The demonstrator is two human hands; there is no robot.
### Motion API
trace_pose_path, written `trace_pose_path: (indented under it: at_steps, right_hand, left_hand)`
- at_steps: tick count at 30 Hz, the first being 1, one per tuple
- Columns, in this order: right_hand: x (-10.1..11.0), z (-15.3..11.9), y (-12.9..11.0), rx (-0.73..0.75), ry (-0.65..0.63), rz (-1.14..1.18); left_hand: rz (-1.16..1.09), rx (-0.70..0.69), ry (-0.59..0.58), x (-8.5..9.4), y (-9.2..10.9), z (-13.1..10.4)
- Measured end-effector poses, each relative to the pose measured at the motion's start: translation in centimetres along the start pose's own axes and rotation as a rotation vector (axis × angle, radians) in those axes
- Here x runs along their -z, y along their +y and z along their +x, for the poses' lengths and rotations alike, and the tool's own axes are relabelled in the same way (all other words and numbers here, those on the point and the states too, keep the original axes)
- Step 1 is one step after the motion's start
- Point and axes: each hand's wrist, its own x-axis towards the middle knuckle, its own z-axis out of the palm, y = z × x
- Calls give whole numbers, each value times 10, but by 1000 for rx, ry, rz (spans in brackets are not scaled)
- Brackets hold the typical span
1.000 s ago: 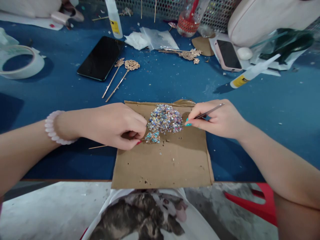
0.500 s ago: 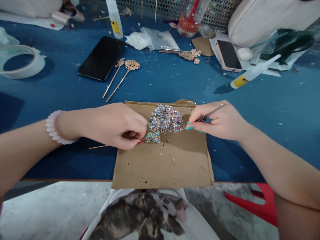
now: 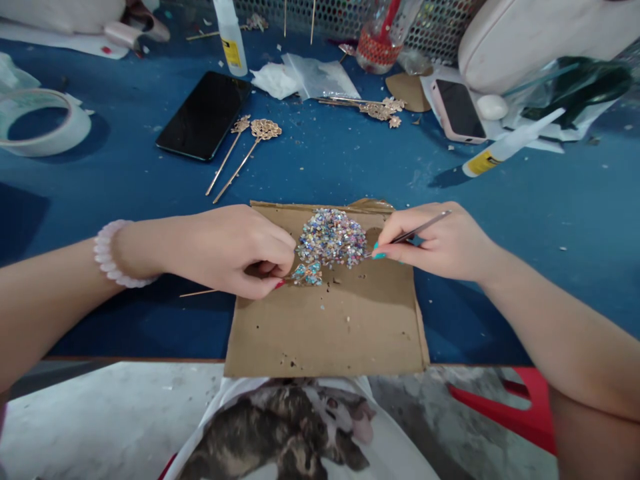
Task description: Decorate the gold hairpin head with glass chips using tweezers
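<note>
Between the thumb and fingers of my left hand (image 3: 240, 250) is a hairpin (image 3: 307, 274). Its ornamental head, set with blue and orange stones, shows beyond my fingertips, and its thin stick pokes out below the wrist side. My right hand (image 3: 433, 243) pinches metal tweezers (image 3: 423, 227), tips pointing left at the edge of a heap of small glittering rhinestones (image 3: 333, 237). Whether the tips hold a stone is too small to tell. The heap lies on a piece of cardboard (image 3: 320, 333), just above the hairpin's head.
Two gold hairpins (image 3: 265, 130) lie beside a black phone (image 3: 203, 117). More pins (image 3: 377, 110) rest farther back. A glue bottle (image 3: 230, 40) stands at the back; another glue bottle (image 3: 485, 160) leans at right. A tape roll (image 3: 75, 127) sits at far left.
Both hands hold almost the same place and grip. The hairpin's head has turned very slightly; the whole view has shifted a touch.
</note>
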Motion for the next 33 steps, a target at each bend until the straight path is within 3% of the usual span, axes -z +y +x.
trace_pose_path:
  at_steps: [9,21,33]
  right_hand:
    - [-2,-2,0,7,27,-3]
    - [-11,7,-12,-158,185,229]
    - [-33,9,-2,-41,281,288]
  left_hand:
    - [14,1,4,0,1,1]
    - [10,14,-3,0,1,1]
    - [7,30,-5,-1,1,3]
